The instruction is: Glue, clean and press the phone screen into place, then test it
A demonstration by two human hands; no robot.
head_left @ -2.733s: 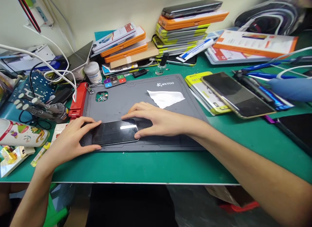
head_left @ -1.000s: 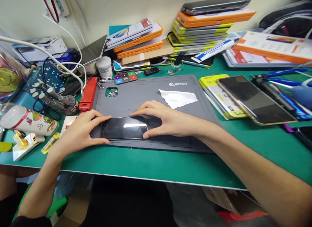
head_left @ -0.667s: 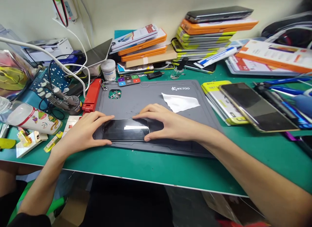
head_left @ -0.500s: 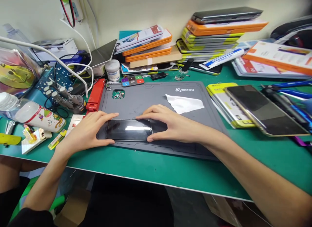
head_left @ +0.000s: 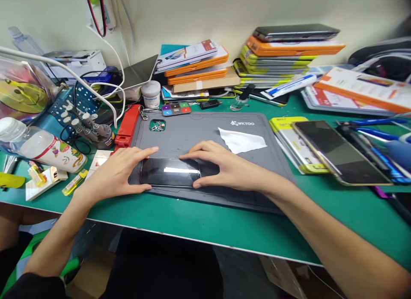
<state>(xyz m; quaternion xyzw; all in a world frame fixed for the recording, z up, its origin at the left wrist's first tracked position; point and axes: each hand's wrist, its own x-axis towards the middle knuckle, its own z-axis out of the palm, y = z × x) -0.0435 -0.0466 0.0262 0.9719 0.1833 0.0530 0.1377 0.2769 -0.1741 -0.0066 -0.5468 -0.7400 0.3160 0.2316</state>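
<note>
A black phone point(head_left: 170, 172) lies face up on a grey work mat point(head_left: 205, 132), near the mat's front left corner. My left hand point(head_left: 112, 174) grips the phone's left end, forefinger along its far edge and thumb on its near edge. My right hand point(head_left: 221, 166) grips the right end the same way, fingers arched over it. A white wipe point(head_left: 240, 140) lies on the mat behind my right hand.
Stacks of orange and yellow boxes point(head_left: 282, 50) line the back wall. A second phone point(head_left: 340, 151) rests on yellow packs at right, with blue tools point(head_left: 375, 132) beyond. At left are a red tool point(head_left: 126, 127), a screwdriver stand point(head_left: 93, 130), a bottle point(head_left: 41, 147) and cables.
Both hands stay clamped on the phone's ends. The view has drifted to the left and tilted, so the desk appears shifted to the right and down; nothing on it has moved.
</note>
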